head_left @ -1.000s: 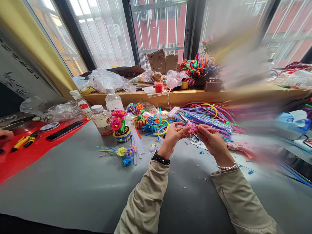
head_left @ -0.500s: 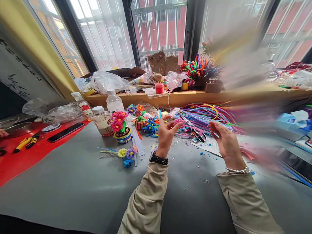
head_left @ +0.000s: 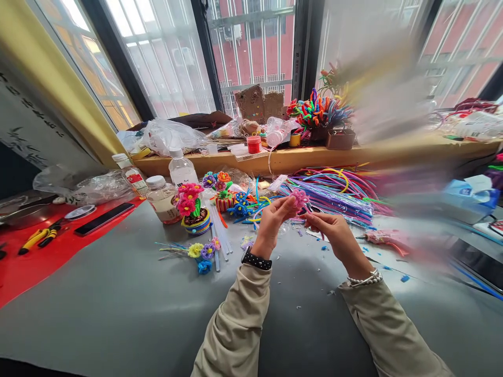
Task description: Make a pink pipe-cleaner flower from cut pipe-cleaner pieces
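A pink pipe-cleaner flower (head_left: 300,199) is pinched between the thumb and fingers of my left hand (head_left: 271,225), above the table. My right hand (head_left: 334,233) has come up to the flower from the right, its thumb and fingers closed on a pink pipe-cleaner end just below the petals. Its fingertips partly hide that end. Behind both hands lies a heap of coloured pipe cleaners (head_left: 346,180), some in a clear wrapper. To the left stands a potted pipe-cleaner plant with pink flowers (head_left: 189,199). Loose finished flowers (head_left: 207,251) rest in front of it.
Clear glue sticks (head_left: 222,235) lie beside the loose flowers. A hot glue gun (head_left: 387,238) is on the right, partly blurred. Bottles (head_left: 163,201) stand at the back left. Pliers (head_left: 35,241) and a phone (head_left: 104,219) lie on red cloth. Blue scraps dot the grey tabletop.
My right hand has moved left from apart to the flower, its fingers closing on the pink end. My left hand has shifted slightly right with the flower. The scissors behind are now mostly hidden.
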The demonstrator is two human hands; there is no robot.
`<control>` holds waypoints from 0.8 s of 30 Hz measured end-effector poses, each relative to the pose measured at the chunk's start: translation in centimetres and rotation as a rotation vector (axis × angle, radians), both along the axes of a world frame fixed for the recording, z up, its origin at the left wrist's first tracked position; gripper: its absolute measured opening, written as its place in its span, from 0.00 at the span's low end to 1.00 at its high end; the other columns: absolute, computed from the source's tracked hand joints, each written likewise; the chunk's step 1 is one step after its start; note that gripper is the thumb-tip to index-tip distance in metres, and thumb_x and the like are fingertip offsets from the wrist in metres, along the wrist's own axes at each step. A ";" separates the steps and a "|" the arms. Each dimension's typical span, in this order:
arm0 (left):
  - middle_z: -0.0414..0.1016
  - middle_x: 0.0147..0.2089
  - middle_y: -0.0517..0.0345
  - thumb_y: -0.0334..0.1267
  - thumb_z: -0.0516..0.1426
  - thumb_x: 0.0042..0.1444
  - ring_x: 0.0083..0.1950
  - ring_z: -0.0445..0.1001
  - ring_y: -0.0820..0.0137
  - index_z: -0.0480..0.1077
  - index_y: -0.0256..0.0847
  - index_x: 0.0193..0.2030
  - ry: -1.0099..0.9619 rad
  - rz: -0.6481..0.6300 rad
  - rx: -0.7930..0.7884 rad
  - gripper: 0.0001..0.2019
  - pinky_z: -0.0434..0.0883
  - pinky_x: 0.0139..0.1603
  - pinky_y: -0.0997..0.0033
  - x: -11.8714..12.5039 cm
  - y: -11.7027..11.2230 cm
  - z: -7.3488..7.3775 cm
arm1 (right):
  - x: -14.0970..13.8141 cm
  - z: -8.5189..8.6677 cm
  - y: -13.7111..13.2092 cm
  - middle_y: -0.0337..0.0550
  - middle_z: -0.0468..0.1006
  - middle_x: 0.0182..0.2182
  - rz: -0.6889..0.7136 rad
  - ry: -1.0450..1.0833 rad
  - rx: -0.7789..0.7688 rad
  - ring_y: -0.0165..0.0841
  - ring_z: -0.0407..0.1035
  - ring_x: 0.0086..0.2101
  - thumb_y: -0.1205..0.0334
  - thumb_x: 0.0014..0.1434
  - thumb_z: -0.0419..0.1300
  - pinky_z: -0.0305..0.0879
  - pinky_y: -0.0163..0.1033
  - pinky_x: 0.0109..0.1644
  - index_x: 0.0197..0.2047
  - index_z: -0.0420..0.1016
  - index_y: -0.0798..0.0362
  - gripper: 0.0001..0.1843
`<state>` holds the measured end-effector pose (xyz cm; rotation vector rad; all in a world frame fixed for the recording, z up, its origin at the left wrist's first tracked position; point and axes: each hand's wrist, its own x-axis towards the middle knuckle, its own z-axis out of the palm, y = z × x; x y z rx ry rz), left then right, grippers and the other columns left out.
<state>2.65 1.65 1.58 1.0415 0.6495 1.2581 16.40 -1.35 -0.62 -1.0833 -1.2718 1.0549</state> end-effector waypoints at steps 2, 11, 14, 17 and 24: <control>0.74 0.29 0.56 0.41 0.61 0.39 0.30 0.71 0.74 0.72 0.35 0.28 0.034 -0.023 0.012 0.12 0.66 0.37 0.73 0.2 -0.2 -0.1 | -0.3 0.1 -0.1 0.40 0.73 0.20 0.031 -0.038 -0.006 0.26 0.59 0.22 0.52 0.45 0.60 0.56 0.33 0.26 0.26 0.78 0.54 0.13; 0.70 0.23 0.61 0.41 0.62 0.38 0.25 0.66 0.78 0.72 0.35 0.24 0.232 0.069 0.120 0.10 0.63 0.29 0.76 0.2 -0.2 -0.2 | -0.1 -0.3 0.4 0.40 0.72 0.24 -0.078 0.036 0.056 0.27 0.62 0.24 0.49 0.47 0.57 0.58 0.33 0.28 0.30 0.75 0.54 0.16; 0.68 0.21 0.62 0.42 0.61 0.38 0.24 0.64 0.79 0.71 0.34 0.22 0.350 0.027 0.195 0.11 0.60 0.26 0.78 0.2 -0.3 -0.3 | 0.1 -0.4 0.5 0.37 0.69 0.21 -0.134 0.085 0.089 0.26 0.58 0.22 0.50 0.46 0.59 0.55 0.32 0.26 0.31 0.74 0.54 0.15; 0.67 0.19 0.61 0.44 0.61 0.38 0.23 0.63 0.78 0.71 0.34 0.20 0.429 -0.031 0.205 0.12 0.59 0.25 0.78 0.3 -0.4 -0.3 | 0.0 -0.3 0.5 0.36 0.67 0.19 -0.135 0.077 0.118 0.25 0.56 0.21 0.53 0.45 0.60 0.53 0.32 0.24 0.29 0.74 0.54 0.13; 0.72 0.26 0.57 0.46 0.58 0.42 0.27 0.69 0.75 0.73 0.35 0.28 0.301 -0.039 0.057 0.14 0.67 0.33 0.72 0.4 -0.4 -0.3 | 0.3 0.0 0.3 0.34 0.64 0.17 -0.201 0.060 0.145 0.24 0.54 0.20 0.55 0.45 0.61 0.50 0.32 0.23 0.24 0.72 0.55 0.10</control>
